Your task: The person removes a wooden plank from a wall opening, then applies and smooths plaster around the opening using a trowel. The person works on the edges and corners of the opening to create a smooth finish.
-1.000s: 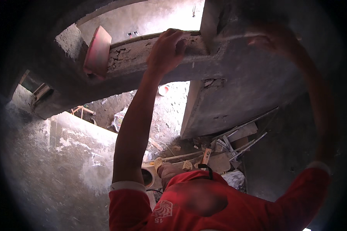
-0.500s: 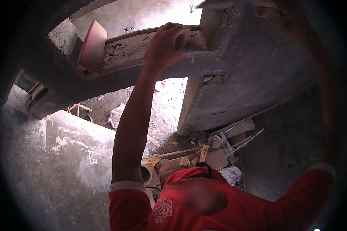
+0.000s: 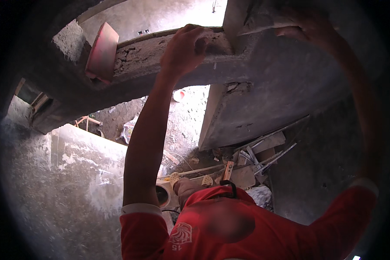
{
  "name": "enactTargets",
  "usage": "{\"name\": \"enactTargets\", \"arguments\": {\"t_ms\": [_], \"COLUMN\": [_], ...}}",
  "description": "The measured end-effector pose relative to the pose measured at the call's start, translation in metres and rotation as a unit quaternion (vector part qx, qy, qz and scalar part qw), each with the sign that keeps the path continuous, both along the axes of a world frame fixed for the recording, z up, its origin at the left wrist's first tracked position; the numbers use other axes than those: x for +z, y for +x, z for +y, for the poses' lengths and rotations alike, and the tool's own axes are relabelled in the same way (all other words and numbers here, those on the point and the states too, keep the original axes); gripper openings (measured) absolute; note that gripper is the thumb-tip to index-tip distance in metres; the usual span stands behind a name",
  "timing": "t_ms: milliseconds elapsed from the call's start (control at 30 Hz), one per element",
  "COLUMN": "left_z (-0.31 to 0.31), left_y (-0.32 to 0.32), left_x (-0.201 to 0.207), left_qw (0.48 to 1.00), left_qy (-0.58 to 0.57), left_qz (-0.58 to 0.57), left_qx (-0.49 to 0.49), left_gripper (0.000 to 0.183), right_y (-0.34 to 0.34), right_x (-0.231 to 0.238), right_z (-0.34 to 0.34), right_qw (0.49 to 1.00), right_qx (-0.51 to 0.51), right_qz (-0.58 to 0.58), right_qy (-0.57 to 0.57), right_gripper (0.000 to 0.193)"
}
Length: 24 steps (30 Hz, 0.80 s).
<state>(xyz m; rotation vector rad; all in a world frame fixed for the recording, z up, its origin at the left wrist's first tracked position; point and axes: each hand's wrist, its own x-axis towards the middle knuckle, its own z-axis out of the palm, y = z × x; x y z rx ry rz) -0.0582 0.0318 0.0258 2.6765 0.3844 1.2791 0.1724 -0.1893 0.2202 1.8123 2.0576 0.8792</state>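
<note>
My left hand (image 3: 184, 50) rests on the rough concrete ledge (image 3: 138, 54) of a wall opening, its fingers bent over the edge. At the upper right, my right hand (image 3: 312, 30) is closed on a flat, grey tool, probably a trowel (image 3: 262, 24), held against the wall beside the opening. Shadow hides its handle and most of the fingers. A flat reddish board (image 3: 103, 52) leans upright at the ledge's left end, apart from my left hand.
Below the ledge, a doorway gap shows rubble and a red-and-white bucket (image 3: 179, 95). Boards and metal strips (image 3: 264, 158) lie at the foot of the grey wall (image 3: 273, 99). A level-like wooden piece (image 3: 227, 170) and a round pipe end (image 3: 162, 195) are near my feet.
My right hand has moved down and slightly left with the flat tool, which now lies closer to the corner of the opening. My left hand stays on the ledge.
</note>
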Motion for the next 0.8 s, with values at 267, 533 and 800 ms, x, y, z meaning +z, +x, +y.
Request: {"name": "enactTargets", "arguments": {"t_ms": [267, 533, 800], "left_z": [-0.002, -0.006, -0.004], "left_y": [0.0, -0.001, -0.002], "left_x": [0.005, 0.002, 0.003], "left_qw": [0.998, 0.998, 0.997], "left_qy": [-0.061, -0.063, -0.075], "left_qz": [0.008, -0.002, -0.008], "left_qx": [0.005, 0.009, -0.021], "left_gripper": [0.031, 0.032, 0.033], "right_y": [0.006, -0.011, 0.013], "right_x": [0.001, 0.003, -0.014], "right_z": [0.002, -0.009, -0.004], "right_qw": [0.978, 0.973, 0.995], "right_qx": [0.149, 0.092, -0.008], "right_qz": [0.117, 0.194, 0.083], "right_qy": [0.087, 0.079, 0.056], "right_gripper": [0.049, 0.046, 0.059]}}
